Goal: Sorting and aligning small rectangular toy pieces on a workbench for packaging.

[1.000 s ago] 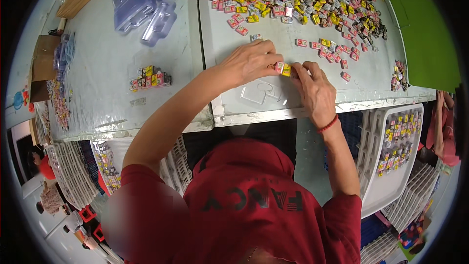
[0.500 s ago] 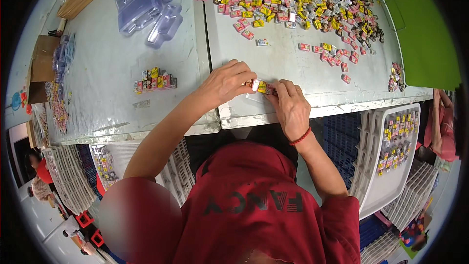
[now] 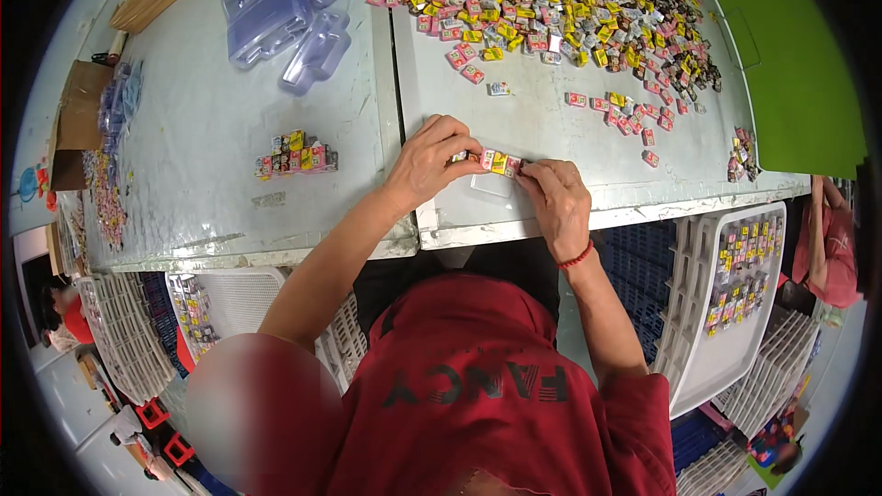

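A short row of tiny pink, yellow and dark boxes point(image 3: 499, 162) is pinched at its two ends between my hands, close to the table's front edge. My left hand point(image 3: 430, 161) closes its fingertips on the left end, partly covering the boxes there. At the other end, the thumb and fingers of my right hand point(image 3: 559, 202) are closed on the row; a red cord circles that wrist. Just under the row lies a clear plastic piece point(image 3: 493, 185). Left of my left hand, a small block of similar boxes point(image 3: 296, 156) sits on the table.
Across the back of the table point(image 3: 230, 211) spreads a big heap of tiny boxes point(image 3: 560, 0), with loose ones nearer me. Clear plastic trays point(image 3: 276, 18) lie at the back left. A white tray point(image 3: 735, 349) with rows of boxes stands below the table at right, beside stacked crates.
My right hand has shifted slightly to the right. More pink and yellow boxes show between my fingers, and more of the clear plastic piece is visible beneath.
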{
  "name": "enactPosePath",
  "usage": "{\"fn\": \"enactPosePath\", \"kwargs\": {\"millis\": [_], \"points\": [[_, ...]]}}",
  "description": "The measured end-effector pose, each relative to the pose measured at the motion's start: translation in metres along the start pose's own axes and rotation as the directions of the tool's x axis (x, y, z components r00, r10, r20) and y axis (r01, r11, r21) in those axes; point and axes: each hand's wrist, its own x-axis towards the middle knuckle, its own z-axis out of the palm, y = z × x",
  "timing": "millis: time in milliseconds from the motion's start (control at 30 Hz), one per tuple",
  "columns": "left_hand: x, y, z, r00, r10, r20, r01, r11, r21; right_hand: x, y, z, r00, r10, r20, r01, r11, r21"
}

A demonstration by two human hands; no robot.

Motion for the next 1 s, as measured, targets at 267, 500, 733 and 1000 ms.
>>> {"fn": "enactPosePath", "kwargs": {"millis": [267,500,733,1000], "points": [[-0.009,0.007,0.001,0.997,-0.066,-0.029,0.065,0.998,-0.02,-0.013,0.0,0.008,0.988,-0.056,-0.147,0.047,0.997,-0.066],[-0.016,0.01,0.001,0.996,0.008,-0.091,-0.002,0.998,0.067,-0.036,-0.006,0.004,0.999,-0.046,0.013,0.047,0.973,-0.228],[-0.023,0.022,0.003,0.983,0.029,0.182,-0.083,0.952,0.296,-0.023,-0.023,0.001,0.984,0.038,0.172,-0.003,0.981,-0.196],[-0.031,0.034,0.004,0.993,-0.051,0.108,0.016,0.952,0.306,-0.01,-0.018,0.002,0.977,0.024,0.213,0.028,0.97,-0.24]]}}
